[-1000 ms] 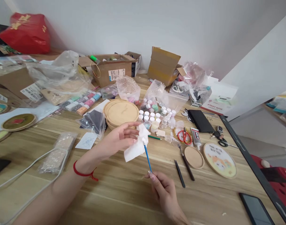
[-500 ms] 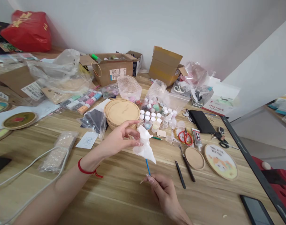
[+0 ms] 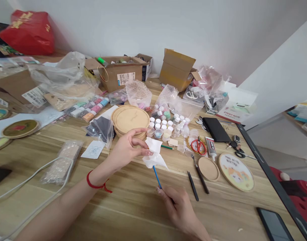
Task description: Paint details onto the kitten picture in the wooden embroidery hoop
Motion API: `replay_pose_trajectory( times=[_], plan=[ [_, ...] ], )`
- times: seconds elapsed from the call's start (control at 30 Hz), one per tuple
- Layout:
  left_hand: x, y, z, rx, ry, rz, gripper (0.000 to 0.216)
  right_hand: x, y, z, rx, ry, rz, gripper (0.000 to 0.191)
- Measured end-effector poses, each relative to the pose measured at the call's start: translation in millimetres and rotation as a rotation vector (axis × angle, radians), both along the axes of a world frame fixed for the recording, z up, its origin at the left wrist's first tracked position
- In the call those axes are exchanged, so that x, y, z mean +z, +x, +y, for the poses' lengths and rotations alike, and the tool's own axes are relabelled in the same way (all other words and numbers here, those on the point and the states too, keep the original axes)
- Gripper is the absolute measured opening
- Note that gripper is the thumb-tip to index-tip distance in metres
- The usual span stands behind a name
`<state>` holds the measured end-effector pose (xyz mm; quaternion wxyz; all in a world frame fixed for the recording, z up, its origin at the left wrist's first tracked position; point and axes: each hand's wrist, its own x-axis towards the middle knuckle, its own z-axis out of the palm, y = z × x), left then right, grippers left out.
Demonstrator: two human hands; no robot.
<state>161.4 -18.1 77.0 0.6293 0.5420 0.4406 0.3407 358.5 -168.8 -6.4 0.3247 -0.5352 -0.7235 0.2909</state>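
Observation:
My left hand [image 3: 127, 150] pinches a crumpled white tissue [image 3: 155, 155] between thumb and fingers, above the wooden tabletop [image 3: 113, 214]. My right hand [image 3: 178, 209] grips the lower end of a thin blue-handled tool [image 3: 157, 176], whose upper end disappears into the tissue. Its tip is hidden. A red cord bracelet [image 3: 97, 182] circles my left wrist. Just beyond my left fingers lies a round wooden plaque stack [image 3: 130, 120].
Several white-capped small jars [image 3: 160, 126] stand beyond the tissue. To the right lie red-handled scissors [image 3: 198, 147], black tweezers [image 3: 193, 185], a paintbrush [image 3: 201, 175], a wooden disc [image 3: 208, 169] and a painted hoop [image 3: 236, 172]. A phone [image 3: 274, 225] lies near the table's right edge.
The blue tool now leans further left, with more of it inside the tissue's lower end. My left hand and the tissue have dropped slightly.

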Motion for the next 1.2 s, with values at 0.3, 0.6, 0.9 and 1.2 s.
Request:
replay_pose_trajectory(
  times=[0.3, 0.6, 0.9, 1.2],
  plan=[
    [4.4, -5, -2, 0.069, 0.061, 0.045, 0.088, -3.7, 0, 0, -0.022, 0.1, -0.016, 0.039],
    [6.8, -7, -4, 0.103, 0.114, 0.094, 0.089, -1.6, 0, 2, -0.021, 0.111, -0.027, 0.041],
    [10.5, -8, -7, 0.099, 0.11, 0.067, 0.088, 0.1, -1, 0, -0.091, 0.129, -0.029, 0.043],
    [12.2, -8, -8, 0.103, 0.13, 0.106, 0.084, 0.6, -1, -1, -0.13, 0.12, 0.028, 0.043]
  ],
)
